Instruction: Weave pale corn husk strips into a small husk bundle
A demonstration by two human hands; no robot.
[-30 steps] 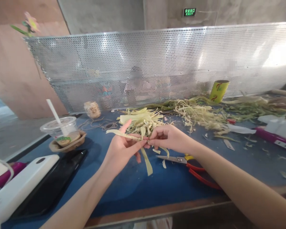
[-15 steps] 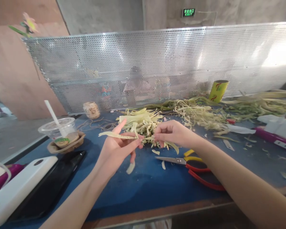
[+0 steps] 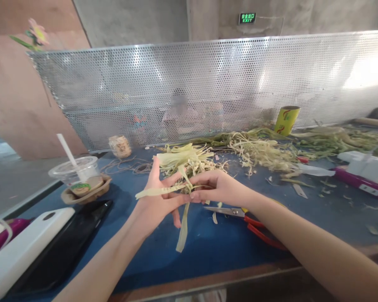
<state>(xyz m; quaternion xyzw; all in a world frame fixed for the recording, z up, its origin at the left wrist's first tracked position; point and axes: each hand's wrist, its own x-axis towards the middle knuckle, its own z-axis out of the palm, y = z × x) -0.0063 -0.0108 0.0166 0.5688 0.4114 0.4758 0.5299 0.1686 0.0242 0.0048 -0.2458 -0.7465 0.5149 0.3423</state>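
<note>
Pale plant strips (image 3: 159,191) cross between my hands at the middle of the view, one lying over the left palm and another hanging down below the fingers. My left hand (image 3: 159,197) pinches them between thumb and fingers, its index finger raised. Against its fingertips, my right hand (image 3: 212,186) is closed on the same strips. Just behind the hands lies a pile of pale green strips and curly bits (image 3: 182,157). Scissors (image 3: 233,212) with red and yellow handles lie below my right hand, partly hidden by the forearm.
At the left are a plastic cup with a straw (image 3: 88,172), a white power bank (image 3: 34,239) and a black tablet (image 3: 66,247). More plant strips (image 3: 264,153), a yellow roll (image 3: 287,121) and a purple power strip (image 3: 362,183) are at the right. A perforated screen (image 3: 113,92) stands behind.
My right hand has moved down and left, against my left fingertips. A strip now hangs down below them, and the strip over my left palm sits lower.
</note>
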